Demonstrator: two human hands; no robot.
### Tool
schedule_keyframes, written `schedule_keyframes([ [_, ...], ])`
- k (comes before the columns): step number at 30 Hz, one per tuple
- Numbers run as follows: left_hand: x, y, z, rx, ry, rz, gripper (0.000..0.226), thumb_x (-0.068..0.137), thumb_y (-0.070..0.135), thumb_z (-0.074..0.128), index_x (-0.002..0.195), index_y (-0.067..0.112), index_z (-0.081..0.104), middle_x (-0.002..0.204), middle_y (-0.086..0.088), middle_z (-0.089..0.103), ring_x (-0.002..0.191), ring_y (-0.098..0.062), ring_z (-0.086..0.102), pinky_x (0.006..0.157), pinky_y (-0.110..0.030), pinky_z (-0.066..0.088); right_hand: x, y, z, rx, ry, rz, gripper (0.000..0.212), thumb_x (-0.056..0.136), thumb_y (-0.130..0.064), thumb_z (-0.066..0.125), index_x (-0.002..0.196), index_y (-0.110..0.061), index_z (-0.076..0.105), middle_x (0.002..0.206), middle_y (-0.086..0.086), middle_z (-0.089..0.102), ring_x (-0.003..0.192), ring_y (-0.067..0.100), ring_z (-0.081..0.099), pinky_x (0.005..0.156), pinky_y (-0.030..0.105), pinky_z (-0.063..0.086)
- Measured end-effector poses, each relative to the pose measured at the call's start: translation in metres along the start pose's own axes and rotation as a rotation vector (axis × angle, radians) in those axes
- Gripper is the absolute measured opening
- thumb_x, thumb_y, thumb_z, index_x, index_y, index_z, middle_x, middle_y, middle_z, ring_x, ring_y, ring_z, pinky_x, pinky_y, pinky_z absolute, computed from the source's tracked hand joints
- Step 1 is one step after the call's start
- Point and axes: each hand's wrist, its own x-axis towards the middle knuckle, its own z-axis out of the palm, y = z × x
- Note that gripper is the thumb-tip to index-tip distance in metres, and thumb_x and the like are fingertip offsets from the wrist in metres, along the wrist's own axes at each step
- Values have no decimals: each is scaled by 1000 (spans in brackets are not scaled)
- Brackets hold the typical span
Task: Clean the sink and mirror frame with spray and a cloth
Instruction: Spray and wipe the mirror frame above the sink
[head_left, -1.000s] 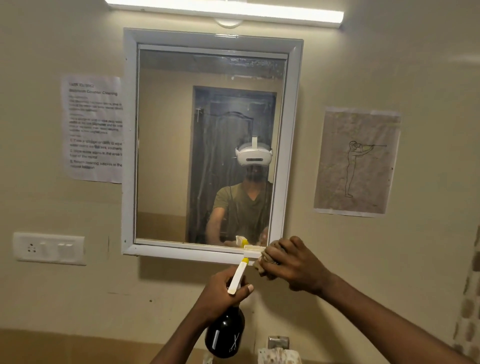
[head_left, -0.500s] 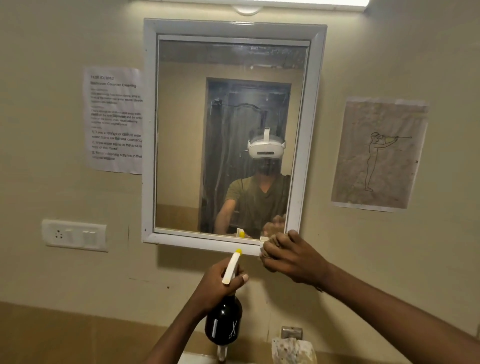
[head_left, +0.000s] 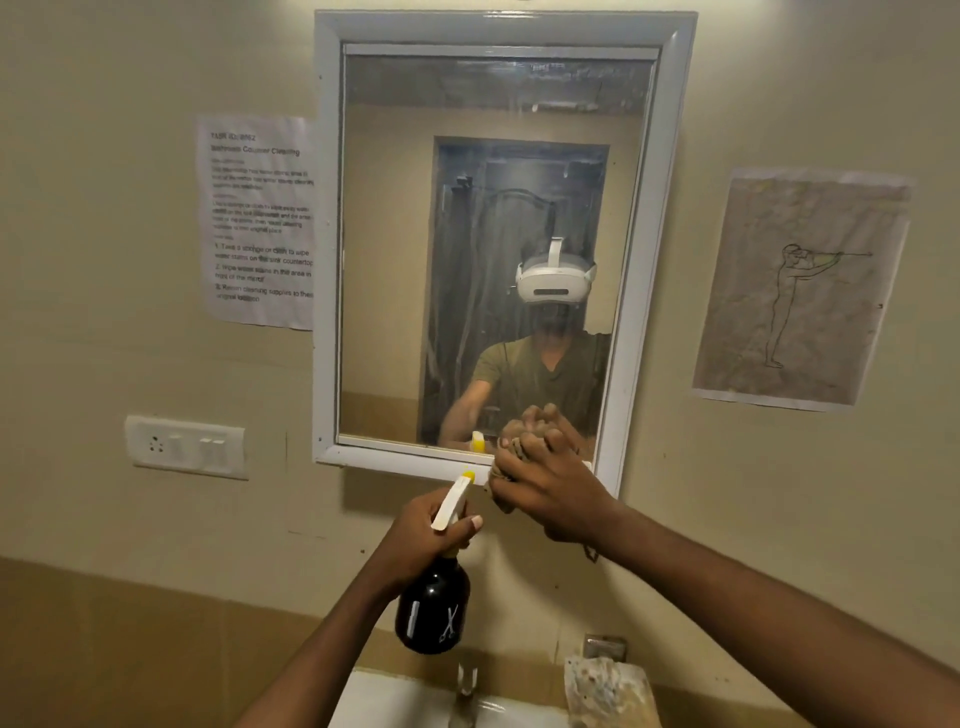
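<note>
Right hand (head_left: 550, 493): just right of centre, fingers clenched around a bunched brownish cloth (head_left: 511, 449), pressing it against the bottom rail of the white mirror frame (head_left: 324, 260) near its lower right corner. The bunching likely gives a firm pad for rubbing the narrow rail.

Left hand (head_left: 426, 535): below centre, wrapped around the neck of a dark spray bottle (head_left: 432, 610), thumb beside the pale trigger head. Its yellow-tipped nozzle points up toward the rail, just left of the cloth, probably so a squirt can land where the wiping happens.

Mirror glass (head_left: 493, 234): fills the upper centre, hazy and streaked. It reflects the person with both hands raised.

Sink (head_left: 384, 699): white basin at the bottom edge, well below the hands, with a metal tap (head_left: 465, 691) in the middle. A crumpled pale bag or sponge (head_left: 605, 691) sits at its right; I cannot tell which.

Wall: a printed instruction sheet (head_left: 260, 218) hangs left of the frame, a switch plate (head_left: 187, 447) at lower left, and a line drawing of a figure (head_left: 802, 291) at right.

Step in hand: wiping the frame's lower rail. The sink looks untended for now.
</note>
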Motion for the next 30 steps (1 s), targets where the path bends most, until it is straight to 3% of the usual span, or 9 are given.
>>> schedule_keyframes([
  [4,-7,-5,-16,20,-36,-33,46,75,36,69,86,-6,54,67,-5,54,59,-11,49,56,-20,40,18,-7,-3,46,-24,0,41,74,-8,50,114,-16,53,117,13,53,103,38,51,86,58,41],
  [8,-9,-6,-20,14,-36,-61,34,79,32,70,89,2,58,66,4,52,59,-8,45,58,-23,40,4,-3,-3,67,-53,-48,40,77,-10,45,115,-16,54,115,12,54,100,34,50,87,58,40],
  [11,-13,-5,-21,49,-1,-46,37,77,38,68,86,3,59,66,5,56,60,-8,50,58,-20,42,2,-2,-2,79,-73,-45,44,69,-8,54,113,-17,53,114,11,54,96,33,50,80,53,42],
  [15,-17,-4,-29,65,33,-14,45,76,40,67,83,-2,55,67,-4,57,62,-13,56,60,-21,45,29,-16,-7,125,-13,17,43,74,-9,33,109,-18,56,112,10,58,96,33,54,75,47,44],
  [21,-17,-1,-41,16,75,-50,38,74,41,69,89,8,61,71,1,56,65,-13,51,64,-31,44,37,-19,-5,107,-45,44,47,75,-9,25,108,-16,58,109,11,58,96,34,54,71,45,43],
  [26,-21,3,-45,29,90,-66,44,71,47,69,91,8,63,74,-2,60,68,-14,55,67,-34,49,23,-15,2,93,-32,43,35,79,-11,49,113,-18,54,114,10,56,97,32,52,75,47,40],
  [30,-21,5,-52,43,111,-53,39,76,38,70,92,4,62,72,-2,59,64,-11,54,65,-30,48,24,-15,7,90,-3,54,43,74,-14,65,115,-18,53,114,10,55,97,32,51,77,47,41],
])
